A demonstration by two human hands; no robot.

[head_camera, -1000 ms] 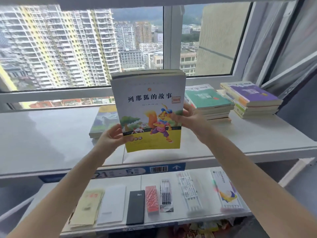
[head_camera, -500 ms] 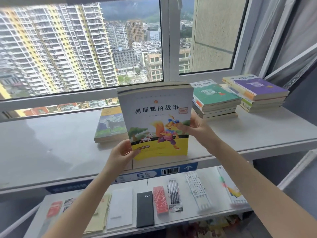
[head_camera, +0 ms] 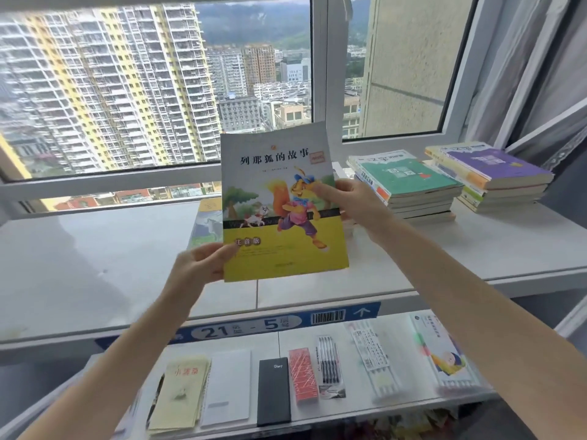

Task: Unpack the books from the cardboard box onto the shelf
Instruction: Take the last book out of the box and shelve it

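The book (head_camera: 279, 198), a thin glossy softcover with a grey top, an orange cartoon animal and a yellow base, is held upright in the air above the smooth white shelf (head_camera: 95, 265), cover toward the camera. The left hand (head_camera: 197, 268) pinches its lower left corner, and the right hand (head_camera: 359, 204) grips its right edge, thumb on the cover. The top page edge, visible half a second ago, no longer shows.

Held picture book (head_camera: 282, 204): grey-white top, yellow bottom, running cartoon fox, black Chinese title. Upright, cover toward camera, raised above shelf (head_camera: 95, 265) middle. Left grip (head_camera: 200, 265) pinches lower left corner, right grip (head_camera: 355, 204) clasps right edge. Flat book (head_camera: 206, 220) lies on shelf behind it. Green-topped stack (head_camera: 409, 182) and purple-topped stack (head_camera: 495, 173) sit side by side at shelf's right rear.
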